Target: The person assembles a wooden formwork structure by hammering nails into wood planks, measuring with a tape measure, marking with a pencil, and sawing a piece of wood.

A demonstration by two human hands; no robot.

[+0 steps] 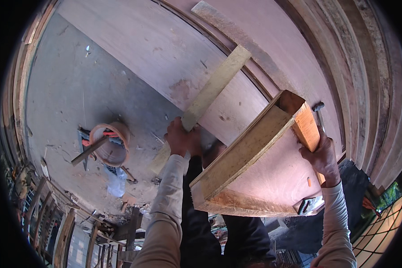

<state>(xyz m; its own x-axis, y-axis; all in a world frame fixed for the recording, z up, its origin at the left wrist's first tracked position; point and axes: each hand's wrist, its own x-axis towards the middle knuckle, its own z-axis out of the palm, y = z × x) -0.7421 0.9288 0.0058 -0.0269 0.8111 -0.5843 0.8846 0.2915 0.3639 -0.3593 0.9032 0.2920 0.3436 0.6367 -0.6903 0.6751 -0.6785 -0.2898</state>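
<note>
My left hand [183, 137] is closed round a long narrow wooden strip [223, 82], which lies slanting across the wide plywood sheet [134, 49]. A tapered wooden box [268, 169], made of plywood and lumber, is tilted up in front of my legs. My right hand [324, 156] grips the wooden block [306, 125] along its right edge. A hammer [318, 107] shows just beyond that hand, its handle partly hidden. On the box's pink face are a small orange stub [309, 182] and a black-and-silver item [304, 206] that I cannot make out.
To the left stands a round bucket [126, 134] holding red-handled tools and a piece of wood. Beside it lies a clear plastic bag [116, 183]. Long boards [366, 67] are lined up at the right. Scrap wood [64, 236] is piled at lower left; a wire grid [384, 223] is at lower right.
</note>
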